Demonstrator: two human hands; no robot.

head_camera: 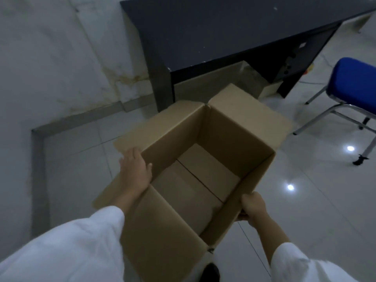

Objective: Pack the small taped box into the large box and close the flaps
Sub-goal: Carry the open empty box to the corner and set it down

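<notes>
Head view: one frame, looking down at both hands and an open carton over a tiled floor.
Large box [203, 174]: brown cardboard, centre of frame, top open, all flaps out; inside only the bottom flaps and their seam show.
Box flaps: one at 10 o'clock spread outward, one at 1 o'clock folded back toward the counter, near flap at 6 o'clock hanging toward the person.
Left hand [136, 171]: at 9 o'clock of the box, palm flat on the left flap, thumb at the box's inner edge, fingers spread; white sleeve [67, 247] behind it.
Right hand [253, 207]: at 4 o'clock of the box, closed around the right wall's rim, thumb on top, fingers outside.
Small taped box: cannot tell where it is; none inside the large box.
Counter [213, 31]: dark, at 12 o'clock, more cardboard [219, 84] under it.
Chair [354, 78]: blue seat, metal legs, at 2 o'clock, well apart from the box.
Floor [305, 190]: glossy pale tiles, light spots at 3 o'clock.
</notes>
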